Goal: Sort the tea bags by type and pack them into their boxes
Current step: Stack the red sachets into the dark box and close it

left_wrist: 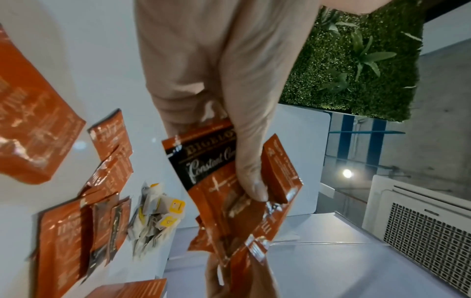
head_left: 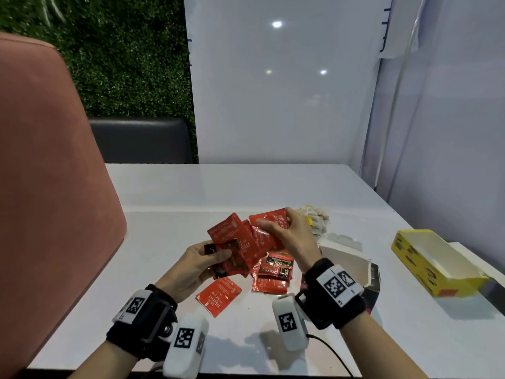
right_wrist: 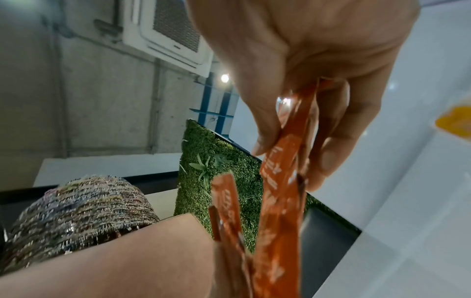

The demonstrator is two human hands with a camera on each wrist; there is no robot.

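At frame centre, the left hand [head_left: 196, 259] is gripping a fan of red sachets [head_left: 235, 243]; the right hand [head_left: 289, 236] is pinching another sachet [head_left: 269, 218]. Sorting is looking barely begun: loose packets [head_left: 270, 274] lying below, yellow box [head_left: 434, 262] sitting empty at right.

Two open cardboard boxes sit to the right of the right hand [head_left: 289, 236]: one yellow box [head_left: 434, 262] farther out, one white-lined dark box [head_left: 352, 258] just beside the wrist. One heap of white paper tea bags with yellow tags [head_left: 317, 220] lies beyond that hand; their number cannot be told. Glossy red foil sachets: a fan of several in the left hand [head_left: 196, 263], one [head_left: 269, 228] pinched in the right, one lone sachet [head_left: 218, 295] below the left hand, a few more [head_left: 273, 272] overlapping under the right hand.
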